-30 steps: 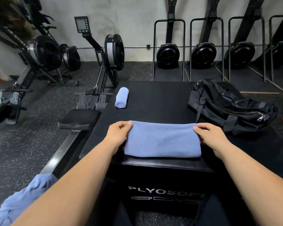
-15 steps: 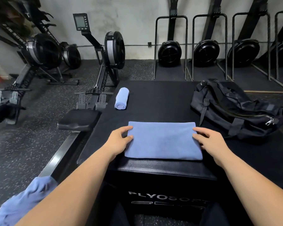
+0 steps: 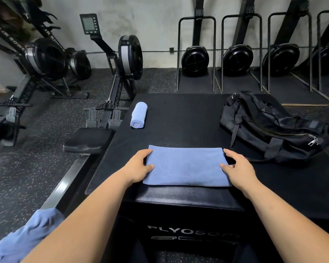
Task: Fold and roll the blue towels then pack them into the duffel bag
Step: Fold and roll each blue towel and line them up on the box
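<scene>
A black padded plyo box [image 3: 179, 114] fills the middle of the view from the head camera, its lettered front face at 6 o'clock and rowing machines [image 3: 125, 59] ranged beyond it from 10 to 2 o'clock. On the box top, at 2 o'clock, a black duffel bag [image 3: 270, 130] lies slumped on its side, its straps loose and its zip running towards a silver pull at its right end. At 6 o'clock on the box top, close to the near edge, a blue towel [image 3: 186, 166] lies folded into a flat, smooth rectangle, long side across, with square corners and no visible creases. A second, unfolded blue towel [image 3: 23, 238] sits crumpled off the box at 7 o'clock, beside the rail of the nearest rower. The left hand [image 3: 139, 166] rests at the folded towel's 9 o'clock edge, fingers stretched up towards the far corner and thumb laid on the cloth. The right hand [image 3: 237, 168] mirrors it at the 3 o'clock edge, fingers relaxed and spread, thumb on top; whether any fingertip slips under the cloth cannot be told from this angle. At 11 o'clock on the box top, well apart from the hands, a third blue towel, the rolled towel [image 3: 138, 115], lies as a tight cylinder, its spiral end facing the camera.
</scene>
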